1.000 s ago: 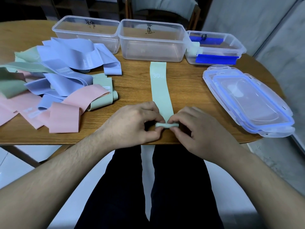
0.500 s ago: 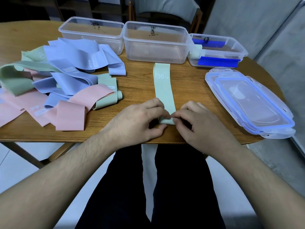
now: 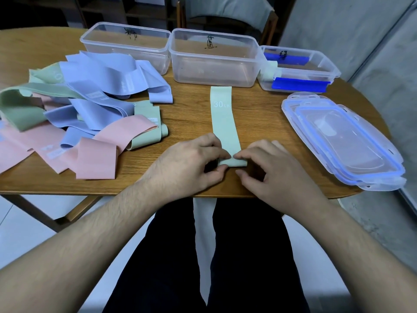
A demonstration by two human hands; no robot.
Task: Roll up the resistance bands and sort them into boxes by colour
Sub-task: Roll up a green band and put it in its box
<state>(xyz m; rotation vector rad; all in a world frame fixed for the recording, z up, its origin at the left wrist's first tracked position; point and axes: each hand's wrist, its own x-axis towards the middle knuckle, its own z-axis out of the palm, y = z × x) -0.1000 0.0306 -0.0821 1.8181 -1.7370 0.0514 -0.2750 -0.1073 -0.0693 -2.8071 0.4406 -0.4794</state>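
Pinching the rolled near end of the mint-green resistance band (image 3: 224, 123), which lies flat on the counter (image 3: 194, 105), both hands (image 3: 194, 162) (image 3: 274, 170) grip light, soft, springy material, likely to unroll unless held across the roll's full width.

I see both forearms bare from elbow to wrist — no sleeve edge enters the view on either side. The left hand (image 3: 194, 163) and the right hand (image 3: 275, 172) carry no gloves, rings, watch or wristband. Fine hair shows along the forearms. Below the table edge, both legs are covered in dark trousers (image 3: 248, 256) — plain cloth, no visible markings or seams.
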